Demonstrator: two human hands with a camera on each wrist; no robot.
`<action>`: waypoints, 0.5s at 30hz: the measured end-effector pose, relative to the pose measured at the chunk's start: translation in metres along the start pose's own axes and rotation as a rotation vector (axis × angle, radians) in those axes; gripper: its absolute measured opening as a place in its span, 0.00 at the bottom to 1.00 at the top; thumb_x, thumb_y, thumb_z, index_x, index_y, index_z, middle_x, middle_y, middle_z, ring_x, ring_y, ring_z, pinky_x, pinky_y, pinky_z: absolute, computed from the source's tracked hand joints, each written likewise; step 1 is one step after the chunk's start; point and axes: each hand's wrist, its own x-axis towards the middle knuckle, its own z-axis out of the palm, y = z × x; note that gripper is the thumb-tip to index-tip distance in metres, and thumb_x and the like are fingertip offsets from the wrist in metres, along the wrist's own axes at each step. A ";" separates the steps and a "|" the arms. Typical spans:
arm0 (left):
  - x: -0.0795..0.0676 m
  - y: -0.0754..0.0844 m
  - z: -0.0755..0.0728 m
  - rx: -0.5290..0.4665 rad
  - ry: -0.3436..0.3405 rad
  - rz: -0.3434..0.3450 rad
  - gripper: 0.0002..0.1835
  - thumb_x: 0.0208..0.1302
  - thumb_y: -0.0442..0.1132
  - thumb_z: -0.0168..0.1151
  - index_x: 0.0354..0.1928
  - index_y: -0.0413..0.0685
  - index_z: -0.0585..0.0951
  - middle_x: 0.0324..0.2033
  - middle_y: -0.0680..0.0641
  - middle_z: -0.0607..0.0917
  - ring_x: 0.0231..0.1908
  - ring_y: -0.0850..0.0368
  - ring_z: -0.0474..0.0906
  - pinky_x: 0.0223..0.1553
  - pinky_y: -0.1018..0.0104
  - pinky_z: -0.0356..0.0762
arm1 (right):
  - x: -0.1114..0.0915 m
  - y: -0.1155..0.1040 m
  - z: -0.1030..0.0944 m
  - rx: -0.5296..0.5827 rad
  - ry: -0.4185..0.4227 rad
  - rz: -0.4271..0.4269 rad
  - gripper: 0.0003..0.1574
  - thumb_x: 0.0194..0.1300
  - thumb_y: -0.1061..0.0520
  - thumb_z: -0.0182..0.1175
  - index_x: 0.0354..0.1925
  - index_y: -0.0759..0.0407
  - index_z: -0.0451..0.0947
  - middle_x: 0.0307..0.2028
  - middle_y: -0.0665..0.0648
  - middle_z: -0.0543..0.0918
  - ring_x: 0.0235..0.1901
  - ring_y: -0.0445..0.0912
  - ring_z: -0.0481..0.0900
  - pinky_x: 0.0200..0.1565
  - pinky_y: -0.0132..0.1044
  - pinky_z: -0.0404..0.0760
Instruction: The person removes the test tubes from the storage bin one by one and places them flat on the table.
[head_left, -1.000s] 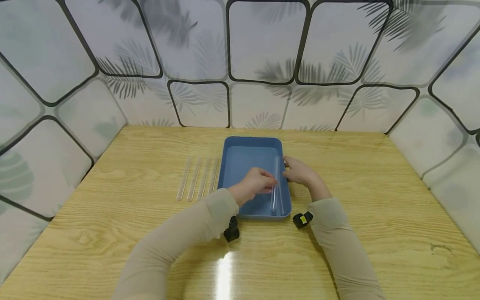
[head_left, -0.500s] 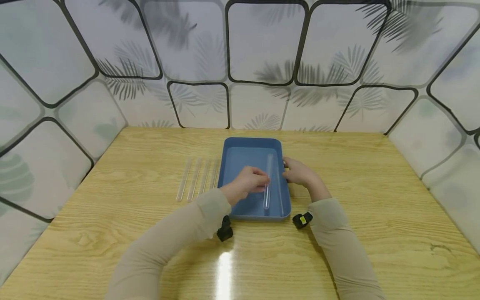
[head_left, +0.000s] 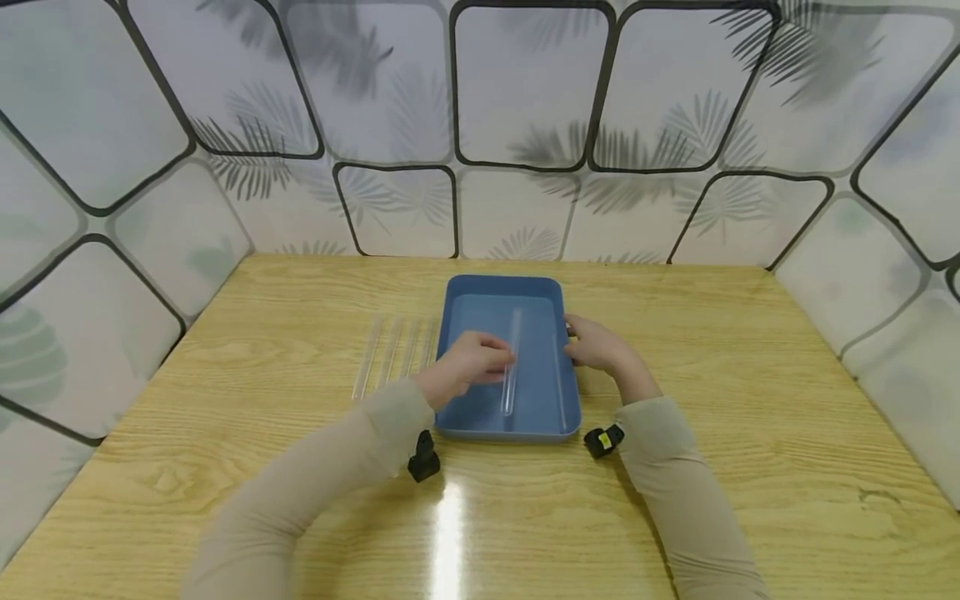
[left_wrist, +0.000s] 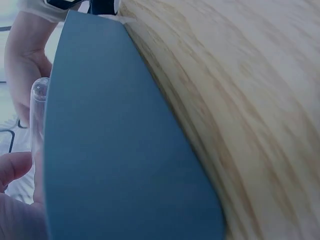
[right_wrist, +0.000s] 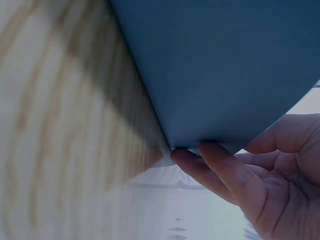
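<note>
One tube (head_left: 509,393), left hand (head_left: 467,365) pinching | between tray edges (head_left: 510,437) | right hand (head_left: 597,344) touching one

No lettering, brand or number can be read. Beside the near right corner of the blue tray (head_left: 504,286), a black wrist device (head_left: 597,444) carries a yellow label (head_left: 606,437) too small to read.

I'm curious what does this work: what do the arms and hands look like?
They're a person's: beige sleeves with wide cuffs, bare hands. A small black device sits by each wrist, the right one showing a yellow patch.
</note>
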 end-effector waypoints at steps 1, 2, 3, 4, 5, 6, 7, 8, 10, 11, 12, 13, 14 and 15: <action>-0.001 -0.001 -0.003 0.003 0.006 0.003 0.16 0.59 0.33 0.57 0.49 0.35 0.73 0.43 0.41 0.77 0.44 0.50 0.75 0.37 0.66 0.77 | 0.000 0.000 0.000 0.002 0.001 0.001 0.40 0.58 0.70 0.39 0.66 0.69 0.37 0.62 0.73 0.52 0.56 0.61 0.62 0.44 0.44 0.75; -0.002 -0.001 -0.007 0.005 0.012 0.004 0.16 0.59 0.33 0.57 0.49 0.34 0.73 0.43 0.40 0.77 0.44 0.50 0.75 0.37 0.66 0.77 | 0.000 0.000 0.000 0.001 0.003 0.003 0.40 0.58 0.70 0.39 0.66 0.69 0.37 0.62 0.73 0.52 0.56 0.60 0.62 0.44 0.44 0.75; -0.004 -0.001 -0.010 0.010 0.016 0.005 0.17 0.59 0.33 0.57 0.50 0.34 0.73 0.43 0.40 0.77 0.44 0.50 0.75 0.38 0.66 0.77 | 0.000 0.000 0.000 0.001 0.002 0.002 0.39 0.58 0.70 0.39 0.66 0.69 0.37 0.62 0.73 0.52 0.56 0.60 0.62 0.44 0.44 0.75; -0.005 -0.001 -0.013 0.010 0.022 0.002 0.17 0.59 0.32 0.57 0.50 0.34 0.72 0.44 0.40 0.77 0.44 0.50 0.75 0.38 0.66 0.77 | 0.000 -0.001 0.000 0.003 0.001 0.001 0.39 0.58 0.70 0.39 0.66 0.69 0.37 0.62 0.73 0.52 0.56 0.60 0.62 0.44 0.44 0.75; -0.006 -0.001 -0.016 0.010 0.025 0.000 0.17 0.59 0.32 0.56 0.50 0.34 0.72 0.44 0.39 0.77 0.45 0.49 0.75 0.38 0.66 0.77 | 0.000 -0.001 0.000 0.003 0.002 0.000 0.39 0.58 0.70 0.39 0.66 0.69 0.38 0.62 0.73 0.52 0.56 0.60 0.62 0.44 0.44 0.75; -0.007 -0.002 -0.019 0.009 0.027 -0.003 0.17 0.60 0.32 0.56 0.51 0.33 0.72 0.45 0.39 0.76 0.45 0.49 0.75 0.38 0.66 0.77 | 0.000 -0.001 0.000 0.004 0.002 -0.001 0.39 0.58 0.70 0.39 0.66 0.68 0.38 0.62 0.73 0.52 0.56 0.60 0.62 0.44 0.44 0.75; -0.008 -0.002 -0.021 0.008 0.028 -0.007 0.17 0.60 0.32 0.55 0.51 0.33 0.71 0.45 0.38 0.76 0.46 0.48 0.74 0.39 0.66 0.77 | 0.000 -0.001 0.000 0.005 0.003 -0.001 0.39 0.58 0.70 0.39 0.66 0.68 0.38 0.62 0.73 0.52 0.56 0.60 0.62 0.44 0.44 0.75; -0.009 -0.002 -0.024 0.008 0.029 -0.013 0.18 0.60 0.32 0.55 0.52 0.33 0.71 0.46 0.38 0.76 0.46 0.48 0.74 0.39 0.65 0.77 | 0.000 -0.001 0.000 0.003 0.003 -0.001 0.39 0.58 0.70 0.39 0.66 0.68 0.38 0.62 0.72 0.53 0.57 0.60 0.62 0.44 0.44 0.75; -0.010 -0.004 -0.028 0.009 0.033 -0.021 0.18 0.61 0.32 0.54 0.52 0.33 0.70 0.47 0.38 0.75 0.47 0.48 0.73 0.40 0.65 0.76 | 0.000 -0.001 -0.001 0.000 0.003 0.000 0.39 0.58 0.70 0.39 0.66 0.68 0.38 0.62 0.72 0.53 0.57 0.60 0.61 0.44 0.44 0.75; -0.011 -0.005 -0.030 0.011 0.034 -0.025 0.18 0.61 0.32 0.54 0.53 0.33 0.70 0.47 0.38 0.74 0.47 0.47 0.73 0.40 0.65 0.76 | 0.000 -0.001 -0.001 -0.003 0.002 0.001 0.39 0.58 0.70 0.39 0.66 0.68 0.38 0.62 0.72 0.53 0.57 0.60 0.61 0.44 0.44 0.75; -0.012 -0.006 -0.031 0.015 0.037 -0.027 0.18 0.61 0.32 0.54 0.53 0.33 0.70 0.47 0.38 0.74 0.47 0.47 0.73 0.41 0.64 0.76 | 0.001 -0.001 -0.001 -0.003 0.000 0.001 0.40 0.58 0.70 0.39 0.67 0.68 0.38 0.62 0.72 0.53 0.57 0.60 0.61 0.44 0.44 0.75; -0.013 -0.006 -0.032 0.019 0.039 -0.029 0.18 0.61 0.32 0.54 0.52 0.33 0.70 0.47 0.38 0.74 0.47 0.47 0.73 0.41 0.64 0.76 | 0.001 -0.001 -0.001 -0.004 0.000 0.002 0.40 0.57 0.71 0.39 0.67 0.68 0.38 0.62 0.72 0.53 0.57 0.60 0.61 0.44 0.44 0.75; -0.014 -0.007 -0.033 0.023 0.040 -0.030 0.18 0.61 0.33 0.54 0.52 0.34 0.70 0.47 0.38 0.74 0.47 0.48 0.73 0.41 0.64 0.76 | 0.001 -0.001 -0.001 -0.006 -0.001 0.003 0.40 0.57 0.71 0.39 0.66 0.68 0.38 0.62 0.72 0.53 0.57 0.60 0.61 0.44 0.44 0.75; -0.015 -0.007 -0.034 0.025 0.041 -0.030 0.17 0.61 0.33 0.54 0.52 0.34 0.70 0.47 0.38 0.74 0.47 0.48 0.73 0.41 0.64 0.76 | 0.001 0.000 -0.001 -0.003 -0.002 0.004 0.40 0.57 0.71 0.39 0.67 0.68 0.38 0.62 0.72 0.53 0.57 0.60 0.61 0.44 0.44 0.75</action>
